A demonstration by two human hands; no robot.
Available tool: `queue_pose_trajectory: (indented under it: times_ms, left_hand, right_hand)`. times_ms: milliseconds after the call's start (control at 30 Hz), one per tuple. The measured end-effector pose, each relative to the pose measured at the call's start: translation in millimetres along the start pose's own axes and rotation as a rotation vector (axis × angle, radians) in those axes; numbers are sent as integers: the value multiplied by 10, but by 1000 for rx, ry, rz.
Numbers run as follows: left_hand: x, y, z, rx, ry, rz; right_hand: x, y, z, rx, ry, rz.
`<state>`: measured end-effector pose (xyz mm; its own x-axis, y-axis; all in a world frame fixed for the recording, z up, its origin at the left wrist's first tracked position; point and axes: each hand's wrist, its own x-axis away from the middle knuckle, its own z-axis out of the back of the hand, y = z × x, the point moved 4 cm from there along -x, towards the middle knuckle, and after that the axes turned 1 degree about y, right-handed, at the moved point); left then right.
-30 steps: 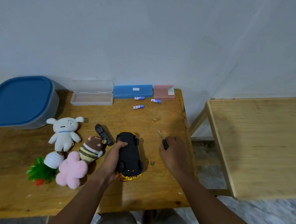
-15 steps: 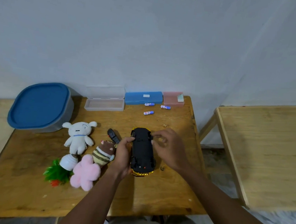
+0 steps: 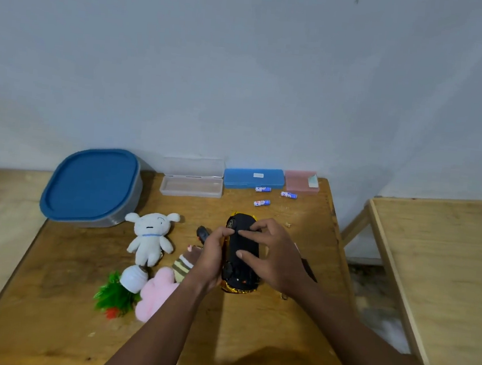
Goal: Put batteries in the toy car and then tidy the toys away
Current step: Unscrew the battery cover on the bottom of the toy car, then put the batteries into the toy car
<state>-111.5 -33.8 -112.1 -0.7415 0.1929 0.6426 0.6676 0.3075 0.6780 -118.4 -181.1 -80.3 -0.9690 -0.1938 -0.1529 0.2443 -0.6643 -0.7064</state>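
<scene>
Our left hand (image 3: pixel 212 257) grips the left side of the toy car (image 3: pixel 243 278), which lies upside down on the table (image 3: pixel 248 336). We judge it light, hard and a little slippery, best held by its sides. Our right hand (image 3: pixel 275 260) rests bent fingertips on its underside, gripping nothing. The batteries (image 3: pixel 262 203) lie behind.

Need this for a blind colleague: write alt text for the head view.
A person's left hand grips an upturned black toy car on a wooden table while the right hand touches its underside. Three batteries lie beyond it, soft toys to its left.
</scene>
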Motion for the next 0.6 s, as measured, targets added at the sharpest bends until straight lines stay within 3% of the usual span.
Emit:
queue_pose_trajectory:
  times_ms: [233, 433, 500, 600]
  left_hand:
    - [-17, 20, 40, -61, -40, 4]
    - [-38, 130, 129, -10, 44, -31]
    - [-65, 146, 177, 45, 44, -19]
    - [-92, 116, 276, 136, 53, 6]
  right_hand:
    - [-229, -20, 5, -98, -211, -131]
    - [-274, -65, 120, -314, -272, -183]
    - [-279, -35, 203, -407, -207, -199]
    - [-262, 123, 328, -470, 29, -324]
